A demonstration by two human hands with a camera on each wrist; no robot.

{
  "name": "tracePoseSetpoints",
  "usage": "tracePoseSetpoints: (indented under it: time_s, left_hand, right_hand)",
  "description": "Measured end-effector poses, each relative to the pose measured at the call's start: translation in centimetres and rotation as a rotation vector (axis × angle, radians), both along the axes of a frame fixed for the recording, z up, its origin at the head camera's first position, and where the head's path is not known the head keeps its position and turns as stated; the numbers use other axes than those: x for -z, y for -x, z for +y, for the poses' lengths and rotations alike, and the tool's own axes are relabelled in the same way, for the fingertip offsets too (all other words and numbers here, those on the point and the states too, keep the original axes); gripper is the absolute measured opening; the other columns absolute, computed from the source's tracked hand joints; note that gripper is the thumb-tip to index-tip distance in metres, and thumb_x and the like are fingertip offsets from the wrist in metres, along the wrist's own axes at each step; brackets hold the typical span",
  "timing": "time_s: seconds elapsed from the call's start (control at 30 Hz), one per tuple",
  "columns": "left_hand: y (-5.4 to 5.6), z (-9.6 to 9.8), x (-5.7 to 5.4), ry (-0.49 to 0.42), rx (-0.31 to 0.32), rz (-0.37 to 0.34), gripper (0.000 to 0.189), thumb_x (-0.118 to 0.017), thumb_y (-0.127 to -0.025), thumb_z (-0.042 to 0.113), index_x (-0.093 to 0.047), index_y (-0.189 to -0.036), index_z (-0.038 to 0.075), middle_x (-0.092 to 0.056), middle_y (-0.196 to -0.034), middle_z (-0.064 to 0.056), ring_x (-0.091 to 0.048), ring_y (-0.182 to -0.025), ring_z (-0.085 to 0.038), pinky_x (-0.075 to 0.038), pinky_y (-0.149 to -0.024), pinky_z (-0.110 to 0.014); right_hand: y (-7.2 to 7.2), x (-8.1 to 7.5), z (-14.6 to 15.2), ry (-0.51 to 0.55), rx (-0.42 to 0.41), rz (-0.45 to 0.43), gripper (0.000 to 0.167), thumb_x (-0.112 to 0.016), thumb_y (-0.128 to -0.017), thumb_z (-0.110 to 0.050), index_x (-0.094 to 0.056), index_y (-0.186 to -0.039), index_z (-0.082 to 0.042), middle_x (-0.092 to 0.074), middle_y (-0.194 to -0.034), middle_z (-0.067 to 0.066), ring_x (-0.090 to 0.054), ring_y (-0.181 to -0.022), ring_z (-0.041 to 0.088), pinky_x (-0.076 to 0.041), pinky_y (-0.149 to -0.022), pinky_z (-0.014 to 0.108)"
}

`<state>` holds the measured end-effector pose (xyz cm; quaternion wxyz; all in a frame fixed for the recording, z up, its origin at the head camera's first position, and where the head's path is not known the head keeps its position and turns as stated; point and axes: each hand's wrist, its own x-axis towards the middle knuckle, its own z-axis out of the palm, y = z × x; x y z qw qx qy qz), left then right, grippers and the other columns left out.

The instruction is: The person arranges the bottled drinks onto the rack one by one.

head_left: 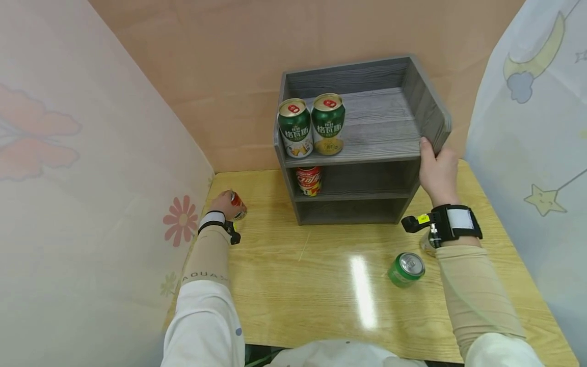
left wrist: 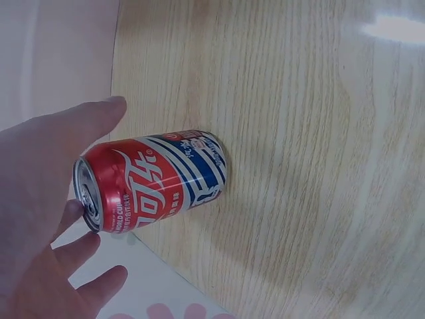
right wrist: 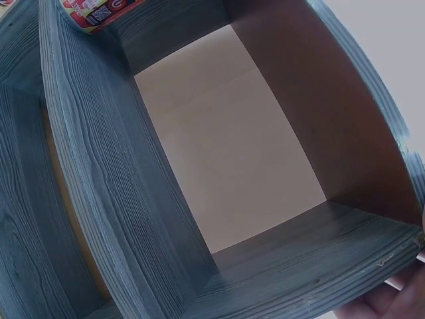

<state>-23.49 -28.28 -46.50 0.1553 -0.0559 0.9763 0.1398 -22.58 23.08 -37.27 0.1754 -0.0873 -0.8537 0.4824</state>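
Observation:
A red cola can (left wrist: 153, 179) with a blue-and-white striped base stands on the table at the left. My left hand (head_left: 223, 204) is beside its top; in the left wrist view the thumb and fingers are spread around the upper end, with gaps between the fingertips and the can. My right hand (head_left: 439, 171) grips the right side panel of a grey wooden shelf (head_left: 380, 117), thumb on the near edge. In the right wrist view only part of this hand (right wrist: 388, 299) shows, at the lower right corner.
Two green-and-gold cans, one left (head_left: 295, 130) and one right (head_left: 328, 125), stand on the shelf's top level. A red can (head_left: 309, 181) sits on the level below. A green can (head_left: 406, 269) and a partly hidden can (head_left: 428, 243) are on the table (head_left: 293, 285) near my right forearm.

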Motion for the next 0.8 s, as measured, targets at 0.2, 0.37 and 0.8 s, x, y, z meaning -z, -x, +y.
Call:
tracePoseSetpoints:
  time_s: [0.2, 0.37, 0.8]
  left_hand:
    - [0.0, -0.9, 1.4, 0.008, -0.025, 0.035, 0.078, -0.066, -0.098, 0.035, -0.031, -0.153, -0.007, -0.025, -0.154, -0.034, -0.039, -0.131, -0.056, -0.037, -0.108, -0.059]
    - [0.0, -1.0, 1.7, 0.022, -0.019, 0.048, 0.08, -0.068, -0.097, 0.032, -0.028, -0.153, -0.009, -0.031, -0.149, -0.037, -0.041, -0.129, -0.056, -0.039, -0.106, -0.059]
    - [-0.2, -1.2, 1.4, -0.009, -0.093, 0.012, 0.08, -0.066, -0.099, 0.036, -0.029, -0.157, -0.005, -0.035, -0.143, -0.037, -0.043, -0.126, -0.05, -0.043, -0.102, -0.057]
  right_hand:
    - [0.1, 0.1, 0.1, -0.007, -0.006, 0.001, 0.062, -0.036, -0.106, -0.052, -0.057, -0.128, 0.002, -0.051, -0.1, 0.014, -0.046, -0.084, 0.025, -0.034, -0.068, 0.036]
    - [0.1, 0.1, 0.2, 0.006, 0.0, 0.009, 0.061, -0.037, -0.106, -0.051, -0.058, -0.128, 0.002, -0.052, -0.102, 0.013, -0.046, -0.084, 0.023, -0.034, -0.069, 0.034]
    - [0.0, -0.1, 0.0, 0.007, 0.001, 0.002, 0.062, -0.037, -0.106, -0.052, -0.058, -0.129, 0.0, -0.051, -0.099, 0.011, -0.046, -0.081, 0.02, -0.034, -0.065, 0.034]
